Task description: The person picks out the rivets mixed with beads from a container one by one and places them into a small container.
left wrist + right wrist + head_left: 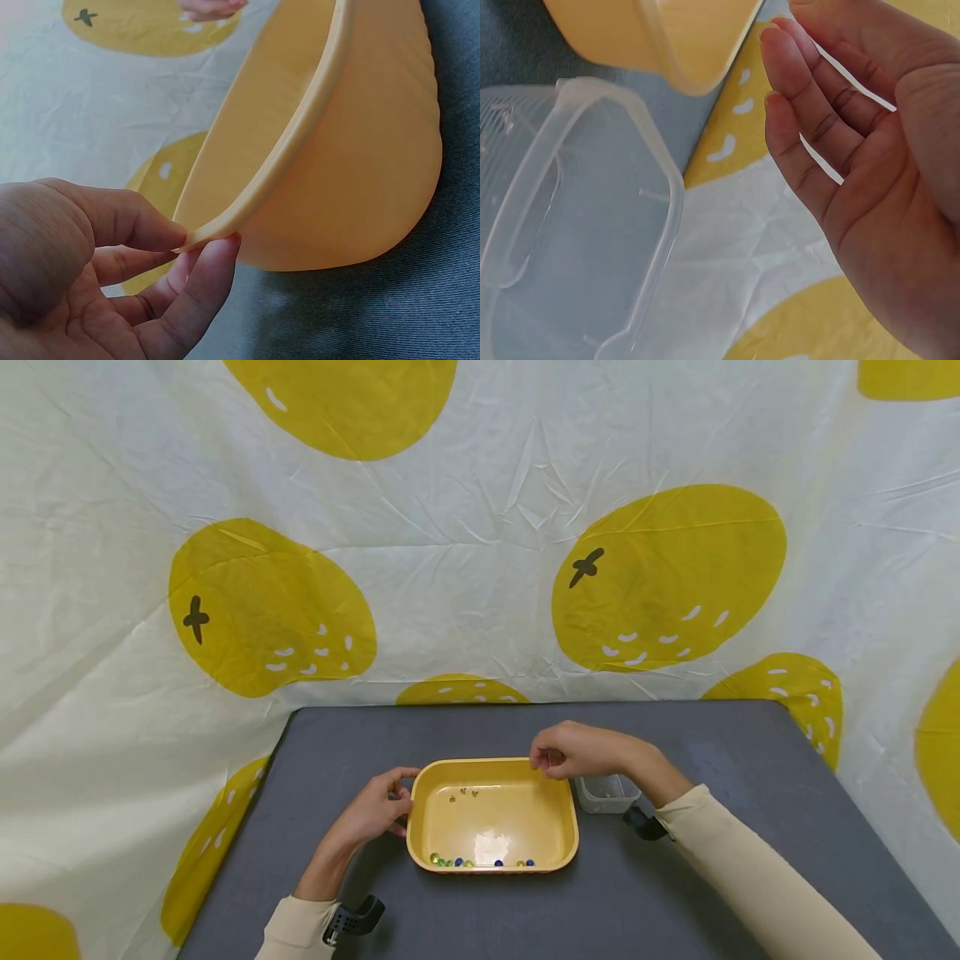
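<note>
A yellow plastic tray (525, 814) with raised sides sits mid-table. Several green, blue and amber marbles (459, 862) lie along its near wall, and a few small dark spots show toward its far left. My left hand (381, 806) is at the tray's left side; in the left wrist view its thumb and fingers pinch the rim (281, 150). Over the far right corner hovers my right hand (573, 752), fingers bent. Its thumb and index fingertips are cut off in the right wrist view, so I cannot tell whether it holds something.
A clear plastic container (609, 795) stands right of the tray, below the right wrist; its open top shows in the right wrist view. The dark grey table (337, 739) ends at a white curtain (457, 602) printed with yellow fruit.
</note>
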The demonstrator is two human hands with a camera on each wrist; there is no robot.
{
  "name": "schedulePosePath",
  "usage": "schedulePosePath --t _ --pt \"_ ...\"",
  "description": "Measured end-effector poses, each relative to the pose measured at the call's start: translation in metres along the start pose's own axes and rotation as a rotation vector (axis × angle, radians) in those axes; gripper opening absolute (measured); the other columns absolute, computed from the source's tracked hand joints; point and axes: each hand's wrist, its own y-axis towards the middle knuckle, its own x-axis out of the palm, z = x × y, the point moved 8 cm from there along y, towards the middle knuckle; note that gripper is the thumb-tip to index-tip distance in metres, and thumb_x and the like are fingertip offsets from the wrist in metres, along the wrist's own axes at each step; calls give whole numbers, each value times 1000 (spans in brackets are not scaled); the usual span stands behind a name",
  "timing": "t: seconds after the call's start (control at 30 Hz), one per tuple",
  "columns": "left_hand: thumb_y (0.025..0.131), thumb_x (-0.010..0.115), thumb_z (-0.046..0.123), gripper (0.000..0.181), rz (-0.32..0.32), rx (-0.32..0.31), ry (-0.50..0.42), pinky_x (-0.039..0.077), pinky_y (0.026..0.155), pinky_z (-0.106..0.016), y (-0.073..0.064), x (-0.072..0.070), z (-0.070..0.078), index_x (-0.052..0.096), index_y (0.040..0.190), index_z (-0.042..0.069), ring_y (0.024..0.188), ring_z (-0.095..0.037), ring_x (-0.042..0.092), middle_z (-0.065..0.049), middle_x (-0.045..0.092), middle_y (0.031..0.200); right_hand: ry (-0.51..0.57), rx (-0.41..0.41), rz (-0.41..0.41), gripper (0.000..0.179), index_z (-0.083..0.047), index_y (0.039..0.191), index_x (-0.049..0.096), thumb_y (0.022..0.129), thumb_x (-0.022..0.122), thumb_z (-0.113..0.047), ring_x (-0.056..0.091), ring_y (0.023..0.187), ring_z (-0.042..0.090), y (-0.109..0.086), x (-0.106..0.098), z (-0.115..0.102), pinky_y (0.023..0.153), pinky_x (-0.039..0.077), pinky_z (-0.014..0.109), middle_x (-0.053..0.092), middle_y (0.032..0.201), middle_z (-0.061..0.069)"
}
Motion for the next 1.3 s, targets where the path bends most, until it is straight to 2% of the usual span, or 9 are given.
schedulePosePath --t 0.5,0.67,0.8,1.03,1.17,1.3 --pt "96 58 -2 50 -15 14 -3 62 58 -43 -2 0 1 49 146 1 71 -24 63 -14 53 91 -36 8 -62 14 -17 107 70 96 68 -9 56 81 5 27 10 -10 75 53 24 66 93 -7" --pt "97 58 -2 50 -13 17 -2 62 58 -43 -1 0 1 49 146 0 71 -24 63 -14 53 90 -37 4 -87 14 -14 106 71 95 67 -6 57 80 5 36 16 -15 76 53 23 68 94 -2" --pt "97 57 -2 50 -11 13 -4 62 59 -44 0 0 1 49 146 1 71 -24 63 -14 53 90 -40 13 -100 15 -15 105 71 95 65 -4 55 78 5 43 22 -15 74 52 22 67 92 -4" --pt "97 58 -2 50 -6 12 -2 62 58 -43 0 1 -2 50 145 1 71 -24 63 -14 53 91 -34 7 -127 14 -7 106 71 94 66 -3 55 78 4 54 35 -15 75 52 21 64 87 -7" --pt "97 58 -2 50 -3 16 5 62 58 -41 0 2 -3 50 145 1 72 -24 63 -14 53 91 -33 18 -149 14 -8 107 71 94 68 -3 57 80 5 59 42 -15 76 52 21 64 89 -6" --pt "97 58 -3 50 0 21 7 62 58 -41 0 2 -3 50 146 1 72 -24 63 -14 53 91 -40 28 -169 17 -8 110 70 94 68 -4 59 84 6 64 46 -16 77 52 21 69 97 1"
